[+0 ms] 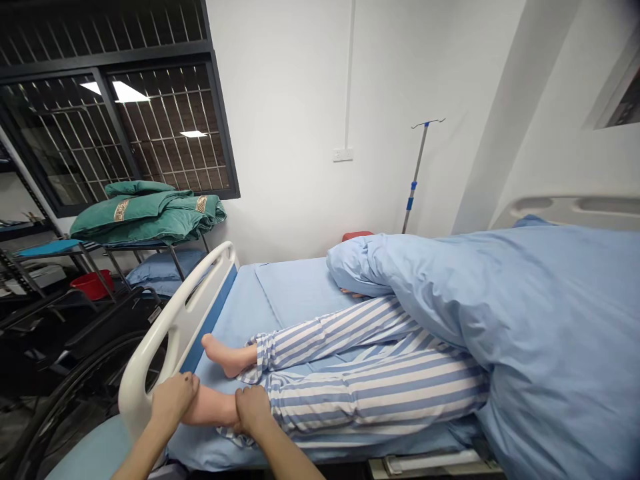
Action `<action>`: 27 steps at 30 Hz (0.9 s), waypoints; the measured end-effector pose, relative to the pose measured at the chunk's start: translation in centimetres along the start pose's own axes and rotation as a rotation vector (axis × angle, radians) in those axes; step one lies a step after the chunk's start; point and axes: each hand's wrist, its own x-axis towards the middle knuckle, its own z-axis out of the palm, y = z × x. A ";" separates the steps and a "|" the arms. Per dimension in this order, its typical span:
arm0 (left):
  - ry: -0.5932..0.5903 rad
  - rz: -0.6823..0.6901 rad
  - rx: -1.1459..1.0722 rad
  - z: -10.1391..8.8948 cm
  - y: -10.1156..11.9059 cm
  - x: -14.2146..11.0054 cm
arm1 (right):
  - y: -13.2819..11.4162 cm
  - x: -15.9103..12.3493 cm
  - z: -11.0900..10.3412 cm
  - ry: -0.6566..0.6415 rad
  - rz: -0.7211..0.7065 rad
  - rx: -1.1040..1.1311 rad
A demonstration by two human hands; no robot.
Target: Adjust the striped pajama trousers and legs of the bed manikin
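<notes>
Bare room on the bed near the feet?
Free: blue sheet beyond the far foot, between the white bed rail and the blanket. Crowded: the near foot, gripped by left hand and right hand beside the rail.

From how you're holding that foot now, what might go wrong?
The left hand holds the foot right beside the white footboard, so the foot might knock against it. The right hand sits at the ankle by the bunched striped trouser cuff, which might get pinched or dragged. The other foot lies close by and could be bumped.
</notes>
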 end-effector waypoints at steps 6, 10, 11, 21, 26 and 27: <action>-0.031 0.162 0.132 0.7 0.9 2.9 | 0.0 -0.2 -0.2 -0.011 -0.003 0.009; -0.039 0.228 0.118 1.9 1.4 4.1 | 0.0 -0.4 -0.1 0.035 0.009 0.007; -0.033 0.233 0.114 2.1 1.4 4.3 | 0.0 -0.4 -0.1 0.035 0.012 0.012; 0.133 -0.200 -0.124 3.5 0.5 3.1 | 0.0 -0.6 0.0 0.036 0.004 0.015; 0.131 -0.518 -0.415 4.8 0.5 0.8 | -0.2 -0.8 0.3 0.056 0.012 -0.011; 0.144 -0.533 -0.437 5.1 0.6 0.4 | -0.2 -0.9 0.2 0.057 0.011 -0.017</action>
